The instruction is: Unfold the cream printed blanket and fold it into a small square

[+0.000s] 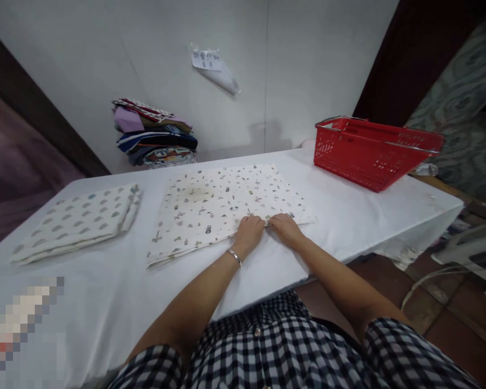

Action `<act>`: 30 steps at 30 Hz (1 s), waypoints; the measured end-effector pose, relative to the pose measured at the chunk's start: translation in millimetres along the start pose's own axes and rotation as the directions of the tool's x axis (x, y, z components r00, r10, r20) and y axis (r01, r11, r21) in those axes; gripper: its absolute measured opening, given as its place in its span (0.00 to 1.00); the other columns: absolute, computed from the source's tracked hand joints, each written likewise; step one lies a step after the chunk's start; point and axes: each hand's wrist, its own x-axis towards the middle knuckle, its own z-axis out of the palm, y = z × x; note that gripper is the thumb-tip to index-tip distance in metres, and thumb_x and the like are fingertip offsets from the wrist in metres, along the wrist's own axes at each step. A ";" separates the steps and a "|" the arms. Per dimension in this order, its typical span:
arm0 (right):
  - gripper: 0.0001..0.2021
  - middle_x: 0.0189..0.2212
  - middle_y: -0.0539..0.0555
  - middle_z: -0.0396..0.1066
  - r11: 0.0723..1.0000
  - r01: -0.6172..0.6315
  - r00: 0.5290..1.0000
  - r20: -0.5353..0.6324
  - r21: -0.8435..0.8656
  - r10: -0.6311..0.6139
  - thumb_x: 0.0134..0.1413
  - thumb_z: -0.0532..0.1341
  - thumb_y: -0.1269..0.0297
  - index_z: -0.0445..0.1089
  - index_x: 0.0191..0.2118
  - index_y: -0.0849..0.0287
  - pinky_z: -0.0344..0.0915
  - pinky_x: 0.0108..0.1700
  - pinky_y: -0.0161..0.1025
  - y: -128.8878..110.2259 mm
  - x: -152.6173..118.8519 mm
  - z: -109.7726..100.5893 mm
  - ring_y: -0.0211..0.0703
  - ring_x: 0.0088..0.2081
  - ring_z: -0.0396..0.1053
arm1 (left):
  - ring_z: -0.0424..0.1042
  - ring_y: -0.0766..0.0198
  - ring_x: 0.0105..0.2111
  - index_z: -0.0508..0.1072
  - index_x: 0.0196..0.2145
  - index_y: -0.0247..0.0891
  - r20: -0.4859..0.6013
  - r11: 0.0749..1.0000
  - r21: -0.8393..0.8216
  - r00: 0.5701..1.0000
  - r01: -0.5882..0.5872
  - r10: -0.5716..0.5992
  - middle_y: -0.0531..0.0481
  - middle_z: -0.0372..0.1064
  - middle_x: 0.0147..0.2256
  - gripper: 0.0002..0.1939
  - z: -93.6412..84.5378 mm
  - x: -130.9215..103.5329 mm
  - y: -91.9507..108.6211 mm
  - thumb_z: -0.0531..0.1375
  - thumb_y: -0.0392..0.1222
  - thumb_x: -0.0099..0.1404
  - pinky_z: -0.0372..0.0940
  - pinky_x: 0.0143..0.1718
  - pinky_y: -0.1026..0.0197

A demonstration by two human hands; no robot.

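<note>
A cream cloth with a small scattered print lies folded flat on the white-covered table. Both hands meet at its near edge, right of the middle. The fingers of my left hand, with a bracelet at the wrist, curl closed over that edge. Close beside it, my right hand is also closed on the edge, thumb side toward the left hand. The cloth's right corner reaches a little past the right hand. Layers show along the near left edge. What lies under my fingertips is hidden.
Left of the cloth lies another folded cloth with rows of grey motifs. A stack of folded fabrics stands at the back by the wall. At the far right is a red basket. The table's front edge runs close to my body.
</note>
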 end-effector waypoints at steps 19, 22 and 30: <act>0.10 0.35 0.56 0.71 0.967 -0.194 0.972 -0.167 -0.164 0.167 0.59 0.55 0.67 0.75 0.35 0.58 0.55 0.39 0.41 44.9 -64.0 -33.1 0.45 0.38 0.63 | 0.66 0.59 0.41 0.70 0.40 0.38 0.015 0.986 -0.140 0.996 0.086 -0.085 0.47 0.69 0.38 0.09 -1.1 0.4 -3.7 0.50 0.39 0.67 0.59 0.40 0.57; 0.11 0.34 0.56 0.71 0.964 -0.197 0.975 -0.140 -0.181 0.173 0.59 0.55 0.67 0.75 0.36 0.57 0.55 0.38 0.41 45.6 -58.0 -32.8 0.45 0.37 0.63 | 0.66 0.58 0.42 0.70 0.39 0.39 0.025 0.987 -0.135 0.996 0.085 -0.083 0.46 0.68 0.38 0.09 -0.5 0.8 -4.1 0.51 0.38 0.67 0.59 0.40 0.57; 0.12 0.34 0.56 0.71 0.966 -0.185 0.980 -0.104 -0.181 0.168 0.60 0.54 0.66 0.75 0.37 0.57 0.56 0.39 0.41 45.5 -54.7 -31.8 0.45 0.38 0.63 | 0.66 0.58 0.42 0.70 0.39 0.39 0.016 0.985 -0.147 0.996 0.087 -0.086 0.46 0.68 0.38 0.09 1.3 1.0 -4.2 0.50 0.39 0.66 0.59 0.40 0.57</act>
